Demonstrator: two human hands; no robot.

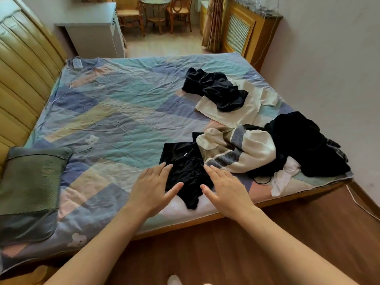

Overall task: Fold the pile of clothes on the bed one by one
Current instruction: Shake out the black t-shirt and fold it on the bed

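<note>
A small black garment (185, 161) lies spread near the bed's front edge, its lower end trailing toward the edge. My left hand (153, 188) lies flat on its left side with straight fingers. My right hand (224, 186) lies flat at its right side, fingers straight too. Right of them sits a pile: a cream and grey striped top (240, 149), a bulky black garment (304, 140) and a white piece (285, 175). Farther back a crumpled black garment (216, 87) rests on a cream shirt (242, 108).
The bed (115, 112) has a pastel patchwork sheet with a padded headboard (22, 79) at the left. A green pillow (30, 182) lies at the near left. A white desk (92, 27), wicker chairs and a radiator cover (242, 29) stand beyond. Wooden floor (287, 233) is under me.
</note>
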